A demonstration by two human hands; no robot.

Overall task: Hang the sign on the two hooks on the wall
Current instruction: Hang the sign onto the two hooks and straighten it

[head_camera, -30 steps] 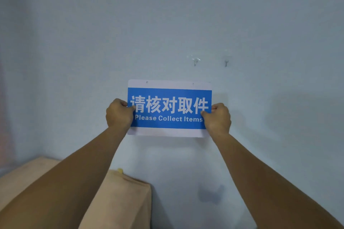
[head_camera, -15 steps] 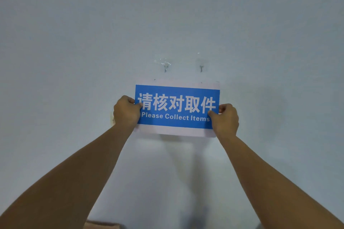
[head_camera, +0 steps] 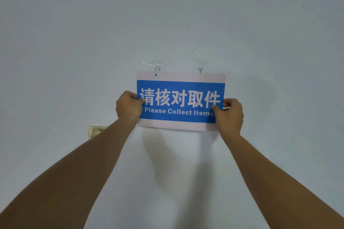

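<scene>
A blue sign [head_camera: 180, 82] with white borders and the words "Please Collect Items" is held flat against the pale wall. My left hand [head_camera: 128, 107] grips its left edge and my right hand [head_camera: 229, 115] grips its right edge. Two small clear stick-on hooks are fixed to the wall, the left hook [head_camera: 157, 66] and the right hook [head_camera: 200, 69]. The sign's top edge reaches the bottom of both hooks. Its left hole lies just under the left hook; its right hole sits slightly right of the right hook.
A yellowed wall plate [head_camera: 95, 130] shows left of my left forearm, low on the wall. The rest of the view is bare pale wall, with the shadows of my arms below the sign.
Both hands have raised the sign until its top edge meets the hooks. The view has tilted up, so the tan box at lower left is gone.
</scene>
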